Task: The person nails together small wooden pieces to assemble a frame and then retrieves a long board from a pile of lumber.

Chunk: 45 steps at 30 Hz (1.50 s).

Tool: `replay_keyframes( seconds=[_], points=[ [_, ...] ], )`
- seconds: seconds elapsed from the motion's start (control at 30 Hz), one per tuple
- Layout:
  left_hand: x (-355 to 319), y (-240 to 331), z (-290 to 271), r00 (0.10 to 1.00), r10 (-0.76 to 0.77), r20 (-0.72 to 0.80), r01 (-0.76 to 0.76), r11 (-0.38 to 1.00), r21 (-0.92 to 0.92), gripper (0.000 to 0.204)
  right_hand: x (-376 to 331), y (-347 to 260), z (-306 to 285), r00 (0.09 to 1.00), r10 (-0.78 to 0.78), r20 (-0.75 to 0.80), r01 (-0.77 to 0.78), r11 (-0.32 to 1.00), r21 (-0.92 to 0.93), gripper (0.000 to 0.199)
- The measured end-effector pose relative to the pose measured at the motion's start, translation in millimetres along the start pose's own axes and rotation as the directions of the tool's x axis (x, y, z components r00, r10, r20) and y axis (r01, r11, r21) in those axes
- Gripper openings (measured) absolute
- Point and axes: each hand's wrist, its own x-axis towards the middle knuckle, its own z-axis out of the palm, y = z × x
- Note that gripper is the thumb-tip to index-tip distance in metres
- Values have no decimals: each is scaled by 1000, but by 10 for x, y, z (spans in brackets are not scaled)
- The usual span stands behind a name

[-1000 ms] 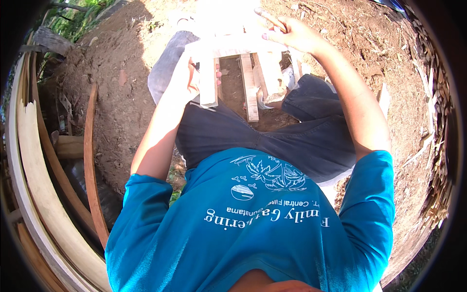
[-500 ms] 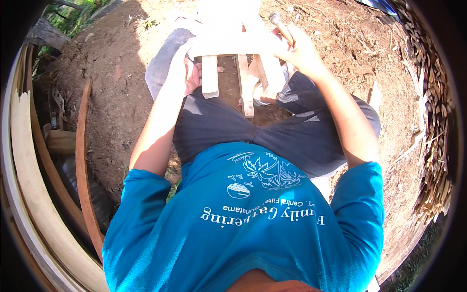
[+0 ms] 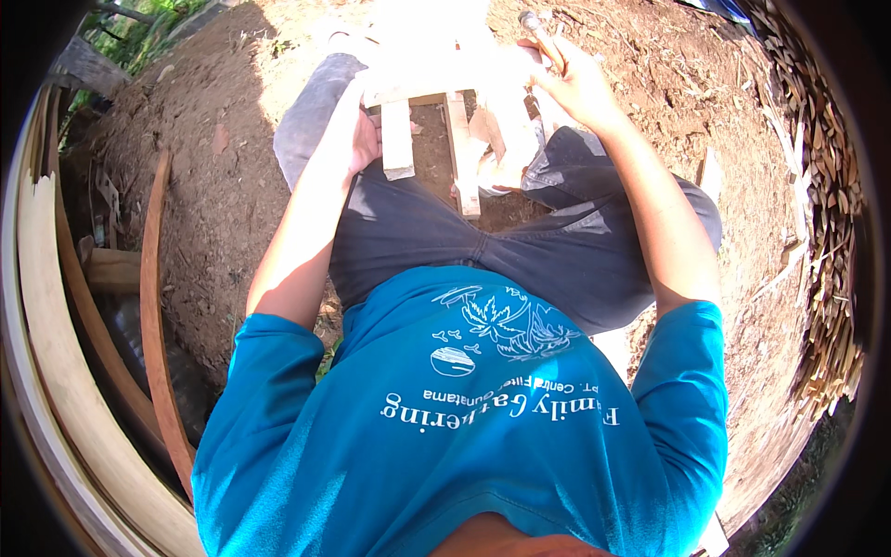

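The right hand point(image 3: 579, 89) is wrapped around the slim tan handle of a hammer point(image 3: 548, 45), its rounded, dull head jutting past the fingers. Between both hands sits a wooden frame point(image 3: 427, 85), bleached by glare, with pale, straight-edged slats point(image 3: 397, 144); the left hand point(image 3: 365, 139) has its fingers at the nearest slat, gripping or not I cannot tell, above crumbly brown soil point(image 3: 209, 204).

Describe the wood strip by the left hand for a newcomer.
Find the dark trousers; above them in view, the sunlit woodwork. The strip is its leftmost downward bar, beside the left hand, ending higher than the bar to its right.
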Motion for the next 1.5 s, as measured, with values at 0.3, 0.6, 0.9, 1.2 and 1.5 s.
replay_keyframes(
  seconds=[0.3,0.6,0.9,1.2,1.5],
  points=[
    [22,-95,-47,982,183,40,-184,983,20,67,54,131,250,908,305,-288,-303,952,53,35],
    [-44,74,70,994,110,-6,-109,989,104,71,-91,175,527,717,693,-74,-509,592,624,40],
    [-22,166,131,995,97,10,-98,985,143,78,2,376,732,644,697,316,-461,24,887,53],
    [-73,187,123,994,107,4,-106,984,141,71,-15,282,658,685,650,329,-462,39,886,52],
    [-42,211,-2,994,83,66,-89,991,99,63,7,242,644,658,667,348,-493,33,870,50]
  ],
)
